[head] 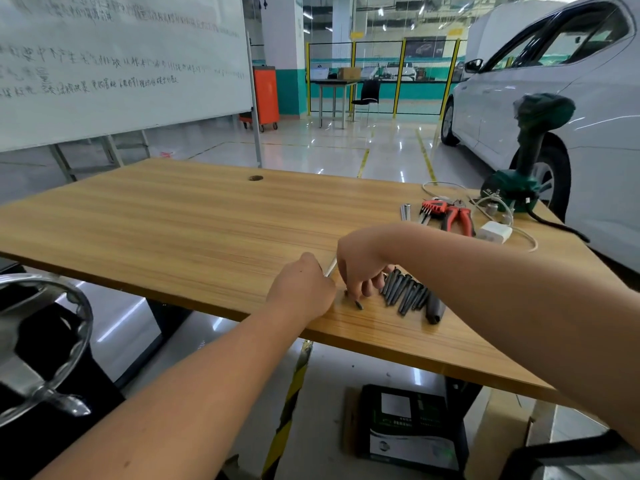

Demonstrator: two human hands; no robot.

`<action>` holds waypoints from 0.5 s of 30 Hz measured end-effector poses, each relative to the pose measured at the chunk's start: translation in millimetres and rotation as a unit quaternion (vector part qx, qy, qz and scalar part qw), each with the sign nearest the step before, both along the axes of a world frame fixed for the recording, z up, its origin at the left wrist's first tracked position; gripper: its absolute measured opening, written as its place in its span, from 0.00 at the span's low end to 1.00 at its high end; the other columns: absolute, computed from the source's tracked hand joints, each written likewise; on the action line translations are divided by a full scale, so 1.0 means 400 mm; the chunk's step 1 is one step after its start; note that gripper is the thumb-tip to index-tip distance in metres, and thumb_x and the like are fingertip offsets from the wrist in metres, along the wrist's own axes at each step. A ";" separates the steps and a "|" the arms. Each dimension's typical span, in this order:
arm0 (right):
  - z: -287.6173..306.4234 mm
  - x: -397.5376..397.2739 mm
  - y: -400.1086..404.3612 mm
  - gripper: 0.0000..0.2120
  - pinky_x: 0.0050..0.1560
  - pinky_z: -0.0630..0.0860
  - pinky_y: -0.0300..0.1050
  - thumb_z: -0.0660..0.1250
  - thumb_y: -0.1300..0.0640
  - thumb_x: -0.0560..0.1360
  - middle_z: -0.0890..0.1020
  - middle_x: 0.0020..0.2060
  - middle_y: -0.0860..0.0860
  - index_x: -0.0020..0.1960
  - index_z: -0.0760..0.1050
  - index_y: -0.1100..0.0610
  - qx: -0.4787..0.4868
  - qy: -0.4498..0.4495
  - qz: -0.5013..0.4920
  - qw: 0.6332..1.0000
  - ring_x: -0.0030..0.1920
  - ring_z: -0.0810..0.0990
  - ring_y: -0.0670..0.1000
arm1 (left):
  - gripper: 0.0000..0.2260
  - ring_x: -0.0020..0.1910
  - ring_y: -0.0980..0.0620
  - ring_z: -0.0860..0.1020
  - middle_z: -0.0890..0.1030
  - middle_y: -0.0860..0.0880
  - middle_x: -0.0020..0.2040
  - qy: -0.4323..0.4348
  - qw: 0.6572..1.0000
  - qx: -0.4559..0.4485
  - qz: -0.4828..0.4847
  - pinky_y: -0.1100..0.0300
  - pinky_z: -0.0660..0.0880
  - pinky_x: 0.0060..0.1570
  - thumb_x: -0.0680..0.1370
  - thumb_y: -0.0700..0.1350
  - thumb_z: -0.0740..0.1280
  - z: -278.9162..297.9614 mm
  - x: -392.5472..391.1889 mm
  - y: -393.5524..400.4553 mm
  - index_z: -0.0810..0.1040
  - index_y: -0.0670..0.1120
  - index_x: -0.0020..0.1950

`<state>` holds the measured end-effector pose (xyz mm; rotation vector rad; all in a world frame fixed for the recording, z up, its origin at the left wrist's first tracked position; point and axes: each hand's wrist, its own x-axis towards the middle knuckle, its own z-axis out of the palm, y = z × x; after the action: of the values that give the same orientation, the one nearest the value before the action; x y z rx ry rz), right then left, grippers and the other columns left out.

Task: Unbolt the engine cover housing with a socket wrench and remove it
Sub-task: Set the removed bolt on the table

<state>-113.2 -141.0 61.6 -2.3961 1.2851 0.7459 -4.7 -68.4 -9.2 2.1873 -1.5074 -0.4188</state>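
Note:
Both hands meet near the front edge of a wooden table (pixel 180 216). My left hand (pixel 300 292) grips a thin silver tool shaft (pixel 330 266) that pokes up between the hands. My right hand (pixel 360 268) reaches down with curled fingers onto a small dark bolt (pixel 358 304) lying on the table. Just right of it lies a row of several dark bolts (pixel 405 292) and a dark cylindrical socket (pixel 433 308). A shiny metal housing (pixel 41 344) shows at the lower left, below table height.
At the table's far right stand a green cordless impact wrench (pixel 530 150), red pliers (pixel 459 218), a hex key set (pixel 431 207), sockets and a white charger (pixel 493 233) with cable. A white car (pixel 554 109) is parked right. A whiteboard (pixel 121 64) stands behind. A box (pixel 408 424) lies underneath.

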 end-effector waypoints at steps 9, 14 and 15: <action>-0.008 -0.023 0.010 0.10 0.27 0.70 0.35 0.69 0.62 0.71 0.82 0.31 0.51 0.51 0.83 0.63 -0.046 -0.039 -0.030 0.998 0.30 0.75 0.49 | 0.10 0.39 0.55 0.72 0.76 0.51 0.45 -0.027 0.999 0.013 -0.012 0.60 0.65 0.30 0.79 0.51 0.66 -0.003 0.010 -0.012 0.75 0.48 0.58; -0.009 -0.042 -0.001 0.03 0.29 0.69 0.38 0.68 0.64 0.73 0.81 0.34 0.53 0.43 0.81 0.61 -0.048 -0.074 -0.085 0.992 0.31 0.73 0.49 | 0.12 0.40 0.53 0.75 0.78 0.49 0.46 -0.061 0.998 0.027 -0.018 0.60 0.66 0.30 0.79 0.53 0.65 -0.001 0.013 -0.014 0.76 0.47 0.58; -0.008 -0.046 -0.003 0.04 0.29 0.70 0.37 0.67 0.64 0.73 0.82 0.33 0.53 0.41 0.81 0.62 -0.063 -0.075 -0.090 0.991 0.29 0.74 0.48 | 0.12 0.39 0.53 0.75 0.78 0.50 0.45 -0.064 0.997 0.030 -0.019 0.60 0.66 0.30 0.79 0.53 0.65 0.000 0.015 -0.013 0.76 0.47 0.57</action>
<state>-131.7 -142.0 58.3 -2.3396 1.4989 0.4368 1.2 -73.5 -9.2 2.2717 -1.6261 -0.3466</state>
